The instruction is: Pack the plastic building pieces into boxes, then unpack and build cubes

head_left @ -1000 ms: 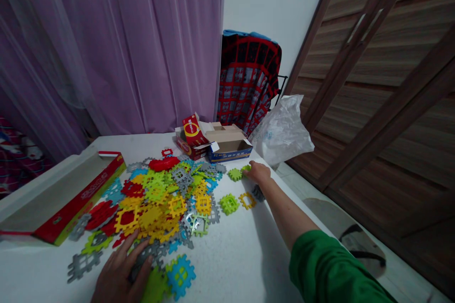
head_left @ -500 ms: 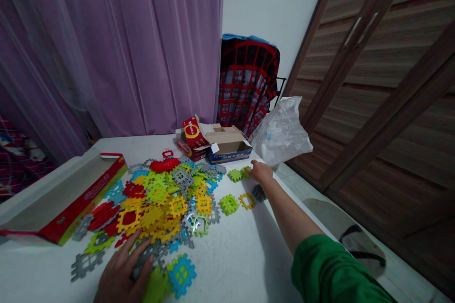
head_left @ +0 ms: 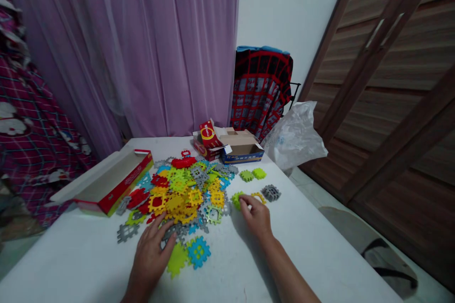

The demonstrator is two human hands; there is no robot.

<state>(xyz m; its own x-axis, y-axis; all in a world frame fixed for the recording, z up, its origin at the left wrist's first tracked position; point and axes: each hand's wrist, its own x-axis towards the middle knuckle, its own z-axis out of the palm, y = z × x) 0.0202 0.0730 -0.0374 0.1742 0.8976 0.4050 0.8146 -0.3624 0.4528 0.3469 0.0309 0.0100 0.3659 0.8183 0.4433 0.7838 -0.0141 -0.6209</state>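
A heap of toothed plastic building pieces in yellow, green, red, blue and grey lies on the white table. My left hand rests at the heap's near edge, fingers spread over grey pieces. Beside its thumb are a flat lime-green piece and a blue windowed piece. My right hand is loosely curled, with a gap between thumb and finger. Its fingertips overlap a green stack; whether they touch it is unclear. A yellow frame piece is partly hidden behind this hand.
Grey stacked pieces and two green stacks, one left and one right, stand toward the table's right side. An open red box lies at left. Red and blue boxes and a plastic bag are at the back.
My right hand has come back from the far green pieces toward the nearer green stack. My left hand stays at the heap's edge. The view has shifted left.
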